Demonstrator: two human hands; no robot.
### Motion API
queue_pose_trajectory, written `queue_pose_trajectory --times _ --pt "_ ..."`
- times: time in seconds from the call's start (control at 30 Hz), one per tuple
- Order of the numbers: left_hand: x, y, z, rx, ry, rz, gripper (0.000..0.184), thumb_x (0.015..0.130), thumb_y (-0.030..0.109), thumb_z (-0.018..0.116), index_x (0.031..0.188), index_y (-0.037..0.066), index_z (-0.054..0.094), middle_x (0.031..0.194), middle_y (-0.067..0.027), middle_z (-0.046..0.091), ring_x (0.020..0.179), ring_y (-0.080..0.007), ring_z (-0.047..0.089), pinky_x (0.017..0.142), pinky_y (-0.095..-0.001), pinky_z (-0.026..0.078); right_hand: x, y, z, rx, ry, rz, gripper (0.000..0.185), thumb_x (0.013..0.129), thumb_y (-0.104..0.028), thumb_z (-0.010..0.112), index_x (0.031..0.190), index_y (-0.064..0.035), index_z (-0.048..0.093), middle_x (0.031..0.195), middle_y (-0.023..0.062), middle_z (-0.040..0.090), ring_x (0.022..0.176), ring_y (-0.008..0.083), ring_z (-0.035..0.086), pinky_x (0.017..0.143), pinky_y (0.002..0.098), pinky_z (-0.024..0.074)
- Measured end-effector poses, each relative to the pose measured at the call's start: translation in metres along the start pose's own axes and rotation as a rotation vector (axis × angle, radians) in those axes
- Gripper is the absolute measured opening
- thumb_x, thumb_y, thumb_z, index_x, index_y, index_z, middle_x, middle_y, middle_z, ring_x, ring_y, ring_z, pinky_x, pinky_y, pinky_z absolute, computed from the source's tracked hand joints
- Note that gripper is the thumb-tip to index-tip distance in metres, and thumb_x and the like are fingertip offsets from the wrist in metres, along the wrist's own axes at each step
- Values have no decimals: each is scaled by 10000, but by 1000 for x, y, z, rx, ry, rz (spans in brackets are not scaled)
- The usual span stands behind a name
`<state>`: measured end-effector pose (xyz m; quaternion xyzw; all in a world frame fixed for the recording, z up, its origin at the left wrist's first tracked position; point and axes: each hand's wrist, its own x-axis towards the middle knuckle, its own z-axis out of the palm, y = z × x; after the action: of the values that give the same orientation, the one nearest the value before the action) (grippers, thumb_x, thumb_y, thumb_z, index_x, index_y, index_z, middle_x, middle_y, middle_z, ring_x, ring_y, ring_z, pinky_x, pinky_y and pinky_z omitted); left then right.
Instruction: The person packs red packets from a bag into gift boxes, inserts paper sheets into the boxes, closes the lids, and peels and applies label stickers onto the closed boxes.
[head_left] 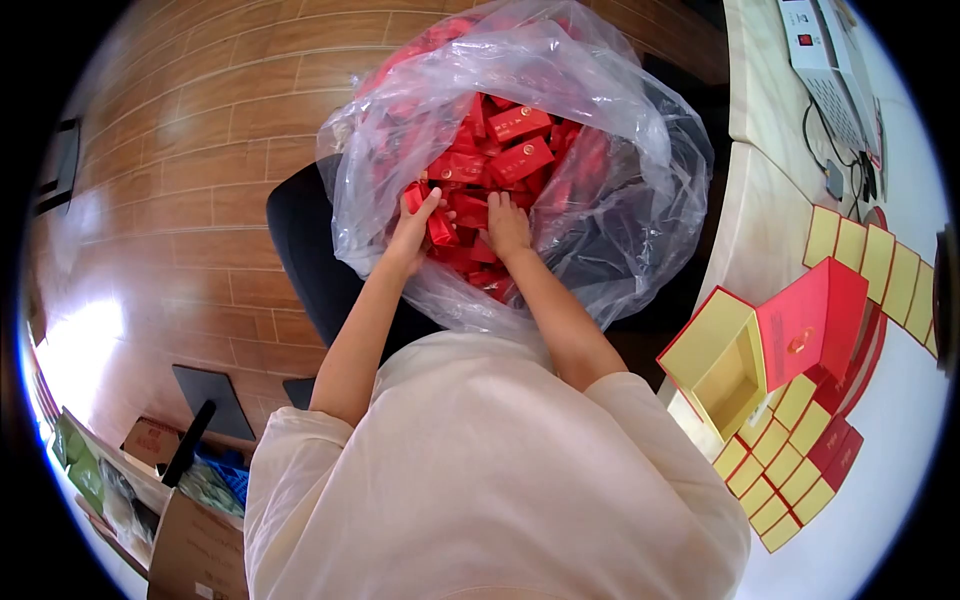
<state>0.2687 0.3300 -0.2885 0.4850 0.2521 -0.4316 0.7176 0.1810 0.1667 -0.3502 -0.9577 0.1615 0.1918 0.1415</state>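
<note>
A large clear plastic bag (625,105) stands with its mouth folded wide, full of small red packets (522,160) with gold print. My left hand (408,236) is inside the bag's left side, its thumb and fingers closed around a red packet (440,229). To its right, my right hand (509,226) reaches over the pile. Its fingers are stretched out and touch the packets, with the thumb apart. The fingertips are partly hidden among the packets, and I see nothing held in them.
On the right-hand table (755,215) stands an open red box (715,365) with a yellow inside. Rows of small yellow-and-red boxes (785,455) lie near it. A white machine (830,70) with cables is farther back. Behind the bag shows a black chair (305,250); cardboard boxes (195,550) stand lower left.
</note>
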Motion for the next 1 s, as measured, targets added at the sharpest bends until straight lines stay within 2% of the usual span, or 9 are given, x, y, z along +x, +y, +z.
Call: queue_pose_trajectory --times 0.13,0.2,0.33,0.5,0.67,0.7,0.77,0.9,1.0 --pt "-1 1 1 -11 -7 3 538 902 311 665 1298 157 336 1036 -52 586 899 -170 633 747 -330 556 -5 -1 -7 194 126 77 531 710 -320 794 1078 -72 502 968 126 612 848 303 618 805 380 476" --pt "-2 1 1 -16 -7 7 545 903 306 663 1310 159 331 1044 -57 584 905 -168 628 740 -326 559 -2 -1 -16 760 -96 451 433 835 -408 672 1057 -73 512 806 65 626 730 225 616 733 298 469" --pt "2 -2 0 5 -32 41 609 891 309 681 1347 152 310 1061 -64 580 935 -171 607 772 -326 543 -14 -3 -42 1530 -451 523 419 948 -464 460 1111 -85 535 816 41 617 663 94 546 579 250 414" --pt "13 -18 -4 218 15 171 688 855 326 724 1355 110 302 1135 -71 547 995 -183 588 845 -343 500 -27 -41 -51 1301 -300 118 503 1002 -389 419 1396 -78 447 980 50 639 740 144 577 668 283 467" --pt "16 -19 -10 199 -1 202 712 851 301 733 1358 87 281 1205 -86 505 1015 -190 594 861 -352 499 -6 -18 -41 1103 -94 -34 467 974 -419 463 1069 12 614 974 99 679 832 244 608 760 379 464" --pt "4 -11 -1 182 -28 152 707 858 284 725 1362 87 270 1206 -86 505 998 -193 605 860 -349 503 7 -9 -35 1036 106 112 492 961 -403 487 841 68 564 799 126 665 782 276 614 750 399 454" --pt "-1 -8 2 165 -57 100 701 866 267 717 1365 88 258 1208 -86 505 980 -197 615 858 -346 507 33 14 -17 989 418 542 491 918 -451 562 1074 13 588 898 149 653 876 274 613 815 370 473" --pt "4 -11 0 124 -67 106 669 881 243 698 1359 89 255 1188 -86 516 944 -202 633 847 -345 517 79 42 -7 1424 51 1181 520 875 -398 644 1248 -65 502 978 112 637 944 281 604 867 450 469" --pt "4 -10 1 112 -50 102 661 880 245 698 1354 93 263 1175 -86 524 940 -201 634 840 -344 519 105 54 12 1511 58 1140 411 861 -344 672 1165 -94 551 1011 83 631 918 278 606 860 472 472"
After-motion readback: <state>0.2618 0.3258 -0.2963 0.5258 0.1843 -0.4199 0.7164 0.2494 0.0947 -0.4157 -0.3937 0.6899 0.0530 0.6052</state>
